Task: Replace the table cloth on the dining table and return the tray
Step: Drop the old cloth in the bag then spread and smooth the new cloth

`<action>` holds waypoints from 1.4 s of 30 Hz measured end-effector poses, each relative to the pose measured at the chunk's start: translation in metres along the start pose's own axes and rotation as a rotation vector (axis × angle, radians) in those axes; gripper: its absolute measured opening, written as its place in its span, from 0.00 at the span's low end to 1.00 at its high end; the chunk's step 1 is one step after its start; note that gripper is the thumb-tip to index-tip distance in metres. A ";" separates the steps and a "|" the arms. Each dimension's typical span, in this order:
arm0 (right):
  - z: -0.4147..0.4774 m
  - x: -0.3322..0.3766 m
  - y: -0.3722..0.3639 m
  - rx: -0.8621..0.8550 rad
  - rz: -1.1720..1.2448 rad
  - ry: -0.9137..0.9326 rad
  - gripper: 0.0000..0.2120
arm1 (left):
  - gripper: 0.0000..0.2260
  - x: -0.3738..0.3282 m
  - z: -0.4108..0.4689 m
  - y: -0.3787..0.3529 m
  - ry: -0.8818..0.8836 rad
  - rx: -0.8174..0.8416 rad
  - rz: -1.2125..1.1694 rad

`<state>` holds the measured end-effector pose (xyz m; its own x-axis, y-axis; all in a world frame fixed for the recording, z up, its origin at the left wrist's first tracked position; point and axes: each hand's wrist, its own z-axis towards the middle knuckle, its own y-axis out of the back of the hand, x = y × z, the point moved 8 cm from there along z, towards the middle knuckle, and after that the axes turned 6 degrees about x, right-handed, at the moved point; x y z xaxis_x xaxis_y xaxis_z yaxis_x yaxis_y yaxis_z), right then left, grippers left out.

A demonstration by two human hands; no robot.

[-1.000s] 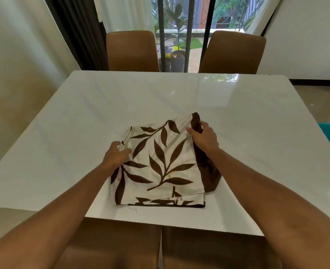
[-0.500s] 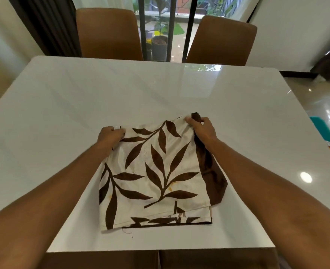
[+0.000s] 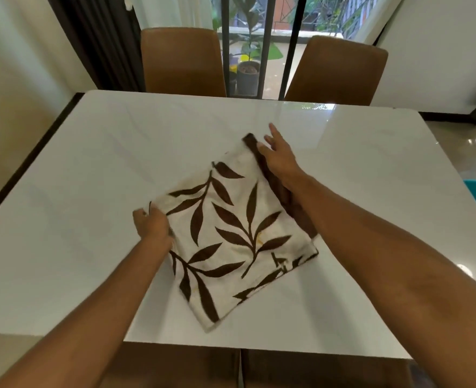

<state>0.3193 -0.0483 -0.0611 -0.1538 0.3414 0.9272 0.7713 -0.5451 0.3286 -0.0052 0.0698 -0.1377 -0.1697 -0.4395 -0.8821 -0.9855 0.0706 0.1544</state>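
Rotated table cloth (image 3: 231, 233) apparently lies diagonal.

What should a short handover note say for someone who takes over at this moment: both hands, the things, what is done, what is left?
The left hand grips the left corner of the folded cloth.
The right hand has straight fingers and touches the cloth's far corner.
The cloth lies askew on the white table, near the front edge.
The tray is not in view.
Done: table uncovered.
Left: spread a cloth, return the tray; whether this cloth is old or new I cannot tell.
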 end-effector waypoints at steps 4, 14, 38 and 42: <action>-0.019 0.018 -0.084 0.212 -0.273 0.087 0.27 | 0.20 0.069 -0.031 0.038 0.266 -0.098 -0.147; -0.181 -0.076 -0.111 0.160 -0.797 0.415 0.38 | 0.26 0.057 -0.109 0.050 -0.594 0.168 0.671; -0.161 -0.063 -0.021 0.078 -0.934 0.193 0.12 | 0.10 -0.005 -0.100 -0.054 -0.704 0.697 0.890; -0.155 -0.079 0.000 -0.124 -0.550 0.049 0.17 | 0.16 -0.008 -0.112 -0.057 -0.985 0.588 1.041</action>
<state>0.2356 -0.1940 -0.1062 -0.5433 0.5659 0.6201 0.4918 -0.3841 0.7814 0.0529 -0.0310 -0.0900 -0.4620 0.7521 -0.4700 -0.2569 0.3937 0.8826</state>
